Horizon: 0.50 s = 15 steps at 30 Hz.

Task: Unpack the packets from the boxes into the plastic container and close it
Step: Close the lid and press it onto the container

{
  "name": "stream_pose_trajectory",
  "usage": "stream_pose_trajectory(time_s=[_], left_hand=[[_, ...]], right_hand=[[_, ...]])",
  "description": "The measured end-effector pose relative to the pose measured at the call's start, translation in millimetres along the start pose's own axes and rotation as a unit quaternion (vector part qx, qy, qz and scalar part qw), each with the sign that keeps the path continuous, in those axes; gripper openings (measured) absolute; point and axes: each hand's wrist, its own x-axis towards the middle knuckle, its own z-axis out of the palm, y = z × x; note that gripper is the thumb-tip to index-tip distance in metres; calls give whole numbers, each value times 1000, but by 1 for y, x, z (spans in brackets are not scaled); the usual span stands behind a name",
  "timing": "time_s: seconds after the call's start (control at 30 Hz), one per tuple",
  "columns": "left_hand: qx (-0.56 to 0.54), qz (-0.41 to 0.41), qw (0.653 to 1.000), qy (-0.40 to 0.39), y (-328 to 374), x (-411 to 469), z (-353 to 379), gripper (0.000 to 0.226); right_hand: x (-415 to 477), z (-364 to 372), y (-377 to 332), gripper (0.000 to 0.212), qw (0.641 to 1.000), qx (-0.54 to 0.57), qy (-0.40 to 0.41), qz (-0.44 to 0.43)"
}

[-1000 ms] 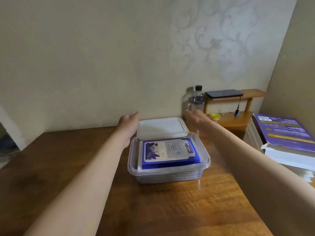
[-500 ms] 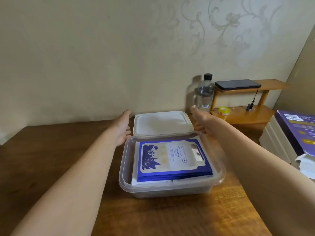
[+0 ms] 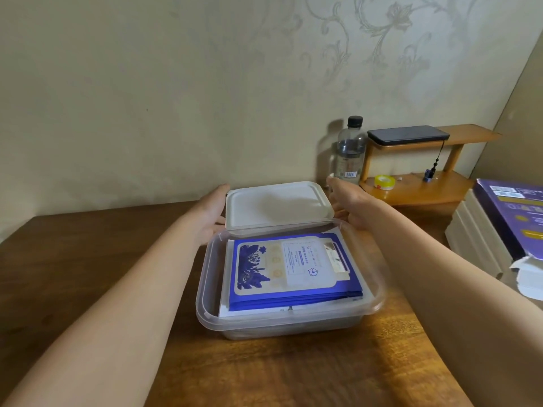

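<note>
**Hands closing on the lid**

Over the last second your two hands have drawn in from either side. Your left hand (image 3: 213,212) now lies along the left edge of the white lid (image 3: 279,205), and your right hand (image 3: 352,204) is against its right edge. The fingers (image 3: 221,192) on both sides are stretched out almost straight and flank the lid without curling round it. Whether a thumb has slipped underneath cannot be told.

The lid sits at the back, its near edge overlapping the far rim of the plastic container (image 3: 202,289), which stands on the table (image 3: 88,259). The blue packets (image 3: 293,274) lie stacked flat inside, below the rim. The boxes (image 3: 514,212) are off to your right.

Unpacking looks finished, so closing is what remains: take hold of the lid, bring it forward and press it down.
</note>
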Motion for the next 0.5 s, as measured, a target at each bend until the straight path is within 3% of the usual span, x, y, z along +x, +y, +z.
stream_pose_trajectory(time_s=[0.1, 0.23, 0.5], left_hand=[[-18, 15, 1000, 11, 5, -9, -2, 30], [-67, 48, 996, 23, 12, -21, -11, 64], [-114, 81, 989, 44, 6, -49, -33, 59]], right_hand=[[-12, -5, -2, 60, 999, 35, -6, -38], [-36, -11, -8, 55, 992, 99, -10, -73], [-86, -26, -10, 71, 969, 230, -62, -63]])
